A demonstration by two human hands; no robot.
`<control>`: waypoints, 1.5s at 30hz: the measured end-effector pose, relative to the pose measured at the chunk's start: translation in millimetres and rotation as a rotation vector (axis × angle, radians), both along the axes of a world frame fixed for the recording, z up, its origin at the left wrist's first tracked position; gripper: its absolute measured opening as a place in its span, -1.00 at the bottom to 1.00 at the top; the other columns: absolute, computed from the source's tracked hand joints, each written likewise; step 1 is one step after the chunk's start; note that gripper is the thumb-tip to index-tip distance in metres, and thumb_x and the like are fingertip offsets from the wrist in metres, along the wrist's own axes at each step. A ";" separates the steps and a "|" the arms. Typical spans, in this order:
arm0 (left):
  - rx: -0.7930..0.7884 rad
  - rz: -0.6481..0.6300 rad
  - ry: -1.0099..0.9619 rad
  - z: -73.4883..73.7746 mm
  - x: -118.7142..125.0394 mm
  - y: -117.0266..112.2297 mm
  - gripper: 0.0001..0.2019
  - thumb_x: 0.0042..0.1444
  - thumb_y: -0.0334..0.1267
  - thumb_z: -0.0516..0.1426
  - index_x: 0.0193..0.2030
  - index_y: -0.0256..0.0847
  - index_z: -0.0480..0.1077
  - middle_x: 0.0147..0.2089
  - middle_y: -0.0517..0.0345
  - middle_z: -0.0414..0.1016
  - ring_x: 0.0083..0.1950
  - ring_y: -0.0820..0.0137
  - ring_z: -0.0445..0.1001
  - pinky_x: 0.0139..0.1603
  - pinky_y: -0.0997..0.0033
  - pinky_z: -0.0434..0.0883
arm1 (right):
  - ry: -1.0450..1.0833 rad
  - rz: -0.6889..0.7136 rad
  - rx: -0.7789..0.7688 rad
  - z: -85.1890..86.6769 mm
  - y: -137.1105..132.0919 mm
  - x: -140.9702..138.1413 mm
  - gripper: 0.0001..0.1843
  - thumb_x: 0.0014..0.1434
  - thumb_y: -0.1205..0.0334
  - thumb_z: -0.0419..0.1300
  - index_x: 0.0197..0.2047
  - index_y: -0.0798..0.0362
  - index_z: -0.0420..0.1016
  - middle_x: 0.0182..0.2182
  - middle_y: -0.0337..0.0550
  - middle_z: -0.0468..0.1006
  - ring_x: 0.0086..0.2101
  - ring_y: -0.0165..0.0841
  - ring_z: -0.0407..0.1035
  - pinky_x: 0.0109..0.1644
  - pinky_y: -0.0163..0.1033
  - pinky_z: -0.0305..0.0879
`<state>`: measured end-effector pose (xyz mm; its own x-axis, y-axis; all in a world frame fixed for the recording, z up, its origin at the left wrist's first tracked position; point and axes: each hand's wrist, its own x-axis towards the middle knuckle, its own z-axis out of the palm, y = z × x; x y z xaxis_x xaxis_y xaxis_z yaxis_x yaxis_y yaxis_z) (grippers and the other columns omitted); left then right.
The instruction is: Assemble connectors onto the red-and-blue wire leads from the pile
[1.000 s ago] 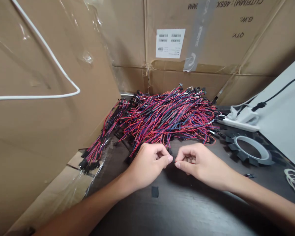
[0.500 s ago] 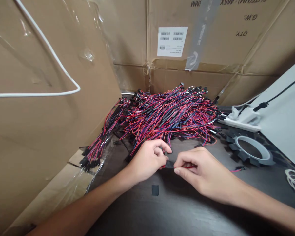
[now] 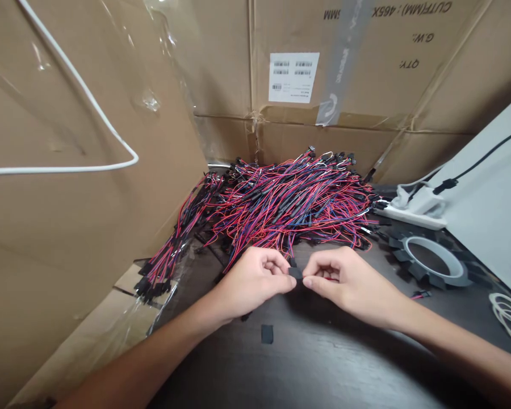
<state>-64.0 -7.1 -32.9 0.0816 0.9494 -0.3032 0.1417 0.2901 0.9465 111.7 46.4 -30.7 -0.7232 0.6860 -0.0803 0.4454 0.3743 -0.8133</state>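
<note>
Between my two hands is a small piece of black tape (image 3: 295, 273) on a thin wire harness. My left hand (image 3: 259, 279) is closed, thumb and fingers pinching the tape's left side. My right hand (image 3: 344, 284) is closed too, its fingertips pinching the harness just right of the tape. A bit of red wire (image 3: 331, 279) shows inside the right hand's grip. The harness's connector end (image 3: 421, 294) sticks out beyond the right wrist. A loose black tape square (image 3: 267, 334) lies on the dark table (image 3: 306, 363) nearer to me.
Behind my hands lies a large heap of red and blue wire harnesses (image 3: 289, 204), with a smaller bundle (image 3: 174, 244) at the left. A tape roll (image 3: 434, 261) with cut black pieces round its rim, a power strip (image 3: 413, 216) and a coiled white cable (image 3: 509, 315) are at right. Cardboard boxes (image 3: 162, 142) wall in the back and left.
My left fingers have closed down onto the black tape, where the index finger was raised before. The right hand has stayed nearly in place, and the view has shifted slightly.
</note>
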 end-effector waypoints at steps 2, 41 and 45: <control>0.015 -0.016 0.000 0.6 0.5 -1.0 -0.87 -0.16 -0.32 0.19 -0.55 -0.29 0.31 -0.65 0.36 0.21 -0.63 0.63 0.11 -0.61 0.60 0.03 | 0.001 0.001 0.029 1.1 -0.2 -0.4 -0.84 0.09 0.35 0.10 -0.49 0.14 0.43 -0.62 -0.29 0.34 -0.56 -0.49 0.13 -0.51 -0.39 0.05; 0.197 0.040 -0.012 -1.7 2.8 -2.0 -0.93 -0.12 -0.38 0.21 -0.46 -0.31 0.39 -0.56 0.30 0.28 -0.53 0.58 0.19 -0.50 0.57 0.16 | 0.203 0.105 0.502 -4.6 -1.9 -0.7 -0.81 0.19 0.37 0.09 -0.41 0.14 0.49 -0.59 -0.22 0.48 -0.60 -0.49 0.26 -0.51 -0.39 0.12; 0.244 0.028 0.106 -3.0 2.6 -4.0 -0.95 -0.06 -0.37 0.19 -0.44 -0.31 0.46 -0.54 0.25 0.35 -0.50 0.54 0.24 -0.47 0.55 0.20 | 0.163 0.069 0.401 -4.1 -0.7 -1.4 -0.82 0.16 0.37 0.11 -0.43 0.14 0.50 -0.59 -0.22 0.49 -0.59 -0.49 0.28 -0.49 -0.38 0.13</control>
